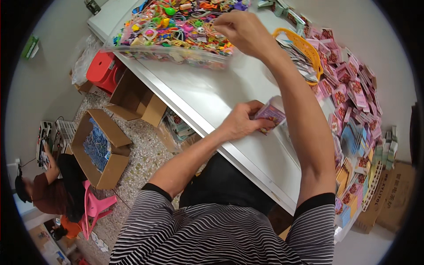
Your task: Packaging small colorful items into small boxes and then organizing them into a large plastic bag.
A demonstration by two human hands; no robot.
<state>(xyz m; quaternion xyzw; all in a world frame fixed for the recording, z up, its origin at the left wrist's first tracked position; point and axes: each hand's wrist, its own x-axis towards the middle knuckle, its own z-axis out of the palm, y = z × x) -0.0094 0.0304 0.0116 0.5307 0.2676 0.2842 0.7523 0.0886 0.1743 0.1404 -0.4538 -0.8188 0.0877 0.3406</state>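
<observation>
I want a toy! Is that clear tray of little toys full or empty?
Full. The clear tray is heaped with colourful small toys, and the right hand reaches into the pile.

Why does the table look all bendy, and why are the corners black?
In the head view, the fisheye lens bows the white table edge and leaves a black ring around the round picture. Light is soft and even, with pale glare on the tabletop. The right hand over the clear tray of toys looks slightly blurred; the left hand on the small packet is sharper.
</observation>
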